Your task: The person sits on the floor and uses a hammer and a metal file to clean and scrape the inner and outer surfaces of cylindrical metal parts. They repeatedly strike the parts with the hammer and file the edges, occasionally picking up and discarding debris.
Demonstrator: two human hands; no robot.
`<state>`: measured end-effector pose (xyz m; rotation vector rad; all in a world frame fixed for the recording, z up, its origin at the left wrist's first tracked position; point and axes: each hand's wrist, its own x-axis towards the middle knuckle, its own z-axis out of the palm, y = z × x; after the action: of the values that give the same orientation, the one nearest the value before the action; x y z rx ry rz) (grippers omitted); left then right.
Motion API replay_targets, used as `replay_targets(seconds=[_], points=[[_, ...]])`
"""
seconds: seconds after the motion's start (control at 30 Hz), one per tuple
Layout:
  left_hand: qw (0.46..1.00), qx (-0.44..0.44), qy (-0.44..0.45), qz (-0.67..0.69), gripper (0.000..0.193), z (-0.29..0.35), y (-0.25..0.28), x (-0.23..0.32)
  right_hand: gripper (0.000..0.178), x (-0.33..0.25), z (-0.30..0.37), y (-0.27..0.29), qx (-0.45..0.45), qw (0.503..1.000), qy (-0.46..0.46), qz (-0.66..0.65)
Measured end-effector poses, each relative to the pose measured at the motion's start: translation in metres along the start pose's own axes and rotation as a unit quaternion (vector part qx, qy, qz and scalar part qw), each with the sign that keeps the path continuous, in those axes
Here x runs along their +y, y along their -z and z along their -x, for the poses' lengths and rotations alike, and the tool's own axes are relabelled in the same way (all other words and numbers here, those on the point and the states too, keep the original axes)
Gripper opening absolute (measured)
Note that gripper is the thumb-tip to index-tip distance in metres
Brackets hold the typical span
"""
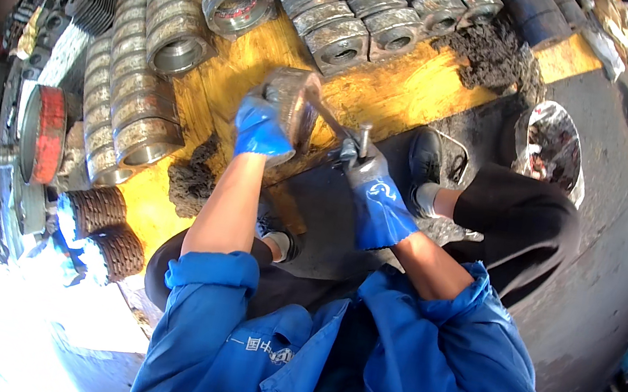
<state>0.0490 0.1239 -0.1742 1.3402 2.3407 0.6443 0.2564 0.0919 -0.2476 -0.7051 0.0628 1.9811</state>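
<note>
My left hand, in a blue glove, grips the near left side of a thick, dirty metal ring and keeps it tilted up over the yellow surface. My right hand, in a blue and dark-stained glove, is closed around a flat metal bar tool. The tool's far end reaches to the ring's open right side. A short bright metal stub stands up by the right fingers; whether it belongs to the tool I cannot tell. The left fingertips are partly hidden behind the ring.
Rows of metal rings lie at the left, and more rows at the far middle. One loose ring stands between them. Dark greasy clumps lie at the right, near a shiny lined container. Coiled chains sit at the lower left.
</note>
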Motion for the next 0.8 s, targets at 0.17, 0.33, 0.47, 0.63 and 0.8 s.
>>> replay_targets(seconds=[0.17, 0.33, 0.47, 0.63, 0.8], points=[[0.996, -0.018, -0.045, -0.07, 0.047, -0.001, -0.004, -0.063, 0.025, 0.027, 0.025, -0.02, -0.004, 0.994, 0.049, 0.1], [0.962, -0.118, 0.038, -0.242, 0.081, 0.027, 0.007, -0.03, 0.02, 0.048, 0.037, -0.016, 0.021, 0.998, -0.04, -0.041], [0.914, -0.163, 0.034, -0.369, 0.096, 0.03, 0.007, -0.024, 0.019, 0.053, 0.046, -0.02, 0.032, 0.922, 0.048, 0.382], [0.908, -0.183, 0.001, -0.377, 0.099, 0.029, 0.008, -0.024, 0.021, 0.021, 0.043, -0.035, 0.06, 0.874, 0.086, 0.474], [0.905, -0.18, 0.038, -0.384, 0.098, 0.035, 0.013, 0.003, 0.022, -0.011, 0.043, -0.075, 0.134, 0.832, 0.083, 0.532]])
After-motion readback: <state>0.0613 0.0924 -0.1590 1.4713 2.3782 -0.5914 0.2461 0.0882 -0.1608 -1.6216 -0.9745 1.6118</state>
